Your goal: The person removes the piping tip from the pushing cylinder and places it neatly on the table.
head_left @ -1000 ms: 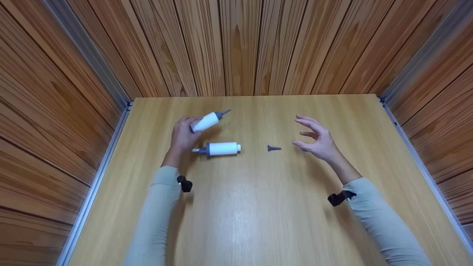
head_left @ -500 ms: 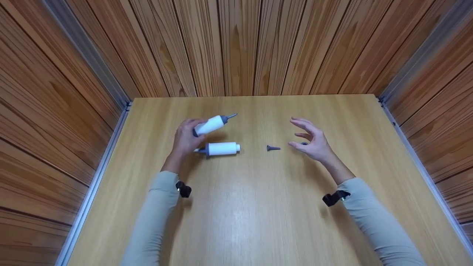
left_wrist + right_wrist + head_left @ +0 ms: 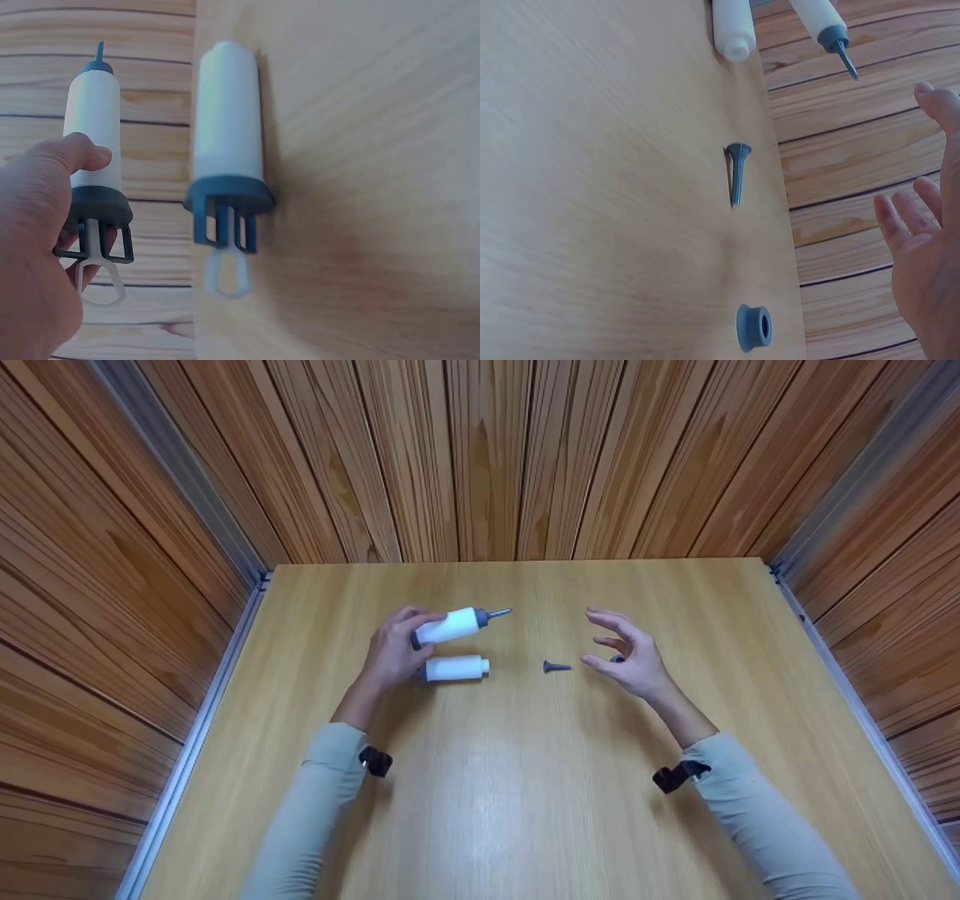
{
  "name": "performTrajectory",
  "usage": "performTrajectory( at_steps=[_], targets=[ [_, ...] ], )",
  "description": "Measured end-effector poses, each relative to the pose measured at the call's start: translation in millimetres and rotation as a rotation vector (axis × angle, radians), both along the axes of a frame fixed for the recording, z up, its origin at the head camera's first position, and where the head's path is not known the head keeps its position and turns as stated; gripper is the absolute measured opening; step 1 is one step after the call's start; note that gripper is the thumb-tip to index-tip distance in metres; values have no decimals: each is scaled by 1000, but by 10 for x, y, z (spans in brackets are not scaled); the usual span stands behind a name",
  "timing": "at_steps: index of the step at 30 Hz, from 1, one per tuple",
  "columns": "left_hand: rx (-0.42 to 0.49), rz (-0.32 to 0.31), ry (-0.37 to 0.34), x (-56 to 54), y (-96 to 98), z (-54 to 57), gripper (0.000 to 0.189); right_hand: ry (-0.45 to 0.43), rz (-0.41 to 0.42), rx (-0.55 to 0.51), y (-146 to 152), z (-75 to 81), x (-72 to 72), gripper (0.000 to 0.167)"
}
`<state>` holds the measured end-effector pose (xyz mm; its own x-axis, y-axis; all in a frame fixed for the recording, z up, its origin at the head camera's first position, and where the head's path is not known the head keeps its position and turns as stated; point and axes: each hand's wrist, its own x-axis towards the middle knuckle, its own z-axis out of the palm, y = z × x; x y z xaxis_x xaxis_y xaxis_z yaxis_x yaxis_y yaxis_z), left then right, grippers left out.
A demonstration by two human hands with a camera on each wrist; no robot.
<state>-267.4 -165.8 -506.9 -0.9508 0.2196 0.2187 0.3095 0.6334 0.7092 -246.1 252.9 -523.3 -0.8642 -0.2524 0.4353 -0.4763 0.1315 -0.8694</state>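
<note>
My left hand (image 3: 394, 649) grips a white icing syringe (image 3: 454, 625) with a dark grey collar and a thin grey nozzle pointing right. In the left wrist view, the thumb lies along its barrel, and its clear plunger ring (image 3: 103, 285) sticks out at the near end. A second icing syringe (image 3: 457, 668) lies on the table below it, its tip bare; the left hand hides its plunger end in the head view. My right hand (image 3: 634, 660) hovers with fingers spread and curved, holding nothing. Left of it lies a loose grey nozzle (image 3: 556, 666).
A short grey flanged ring (image 3: 754, 327) rests on the table, mostly hidden behind the right hand in the head view. The wooden table (image 3: 487, 780) is bordered by plank walls (image 3: 487, 457) at the back and sides, with metal rails (image 3: 195, 720) along the edges.
The left hand has moved right with its icing syringe, which has turned closer to level and now sits above the lying one. The right hand has shifted slightly left.
</note>
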Motion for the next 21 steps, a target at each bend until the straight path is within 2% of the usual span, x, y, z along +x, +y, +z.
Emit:
performTrajectory(
  at_steps=[5,11,21],
  targets=[
    [7,-44,47,93,71,71,48,26,11,-10,-57,22,44,64],
    [19,-83,94,185,151,99,46,40,43,-44,-112,17,86,64],
    [22,-131,177,269,290,134,44,43,75,-85,-222,23,122,63]
  ],
)
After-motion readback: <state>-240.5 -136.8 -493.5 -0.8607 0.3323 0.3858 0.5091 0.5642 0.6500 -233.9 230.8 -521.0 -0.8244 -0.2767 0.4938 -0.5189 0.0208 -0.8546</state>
